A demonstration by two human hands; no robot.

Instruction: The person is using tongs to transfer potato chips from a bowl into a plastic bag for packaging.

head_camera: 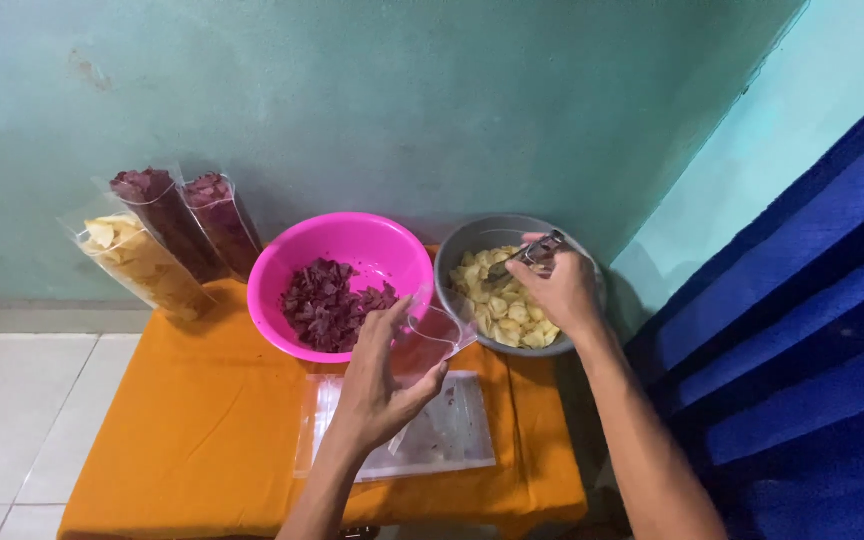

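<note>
Down in the head view, the left hand (377, 385) grips a clear plastic bag (430, 342) held open, its mouth tilted toward the grey bowl (457, 262) and almost touching that bowl's near rim. The right hand (557, 288) is closed around metal tongs (524, 255), whose tips dip into the pale yellow chips (502, 305) heaped in the grey bowl. Just left of it, rim close to rim, sits a pink bowl (352, 245) with dark purple chips (327, 305) piled on its near side.

Both bowls stand on a small table under an orange cloth (202, 420). The grey bowl hangs slightly over the cloth's right edge, and a blue fabric surface (802, 330) rises close beyond it, leaving the right forearm only a narrow lane. Under the left wrist a stack of flat clear bags (452, 440) lies near the front edge. The left half of the cloth offers open room.

At the back left corner, three filled bags lean against the green wall (402, 90): one of yellow chips (142, 262) in front and two of purple chips (187, 215) behind, touching each other. White floor tiles (12, 420) show past the table's left edge.
</note>
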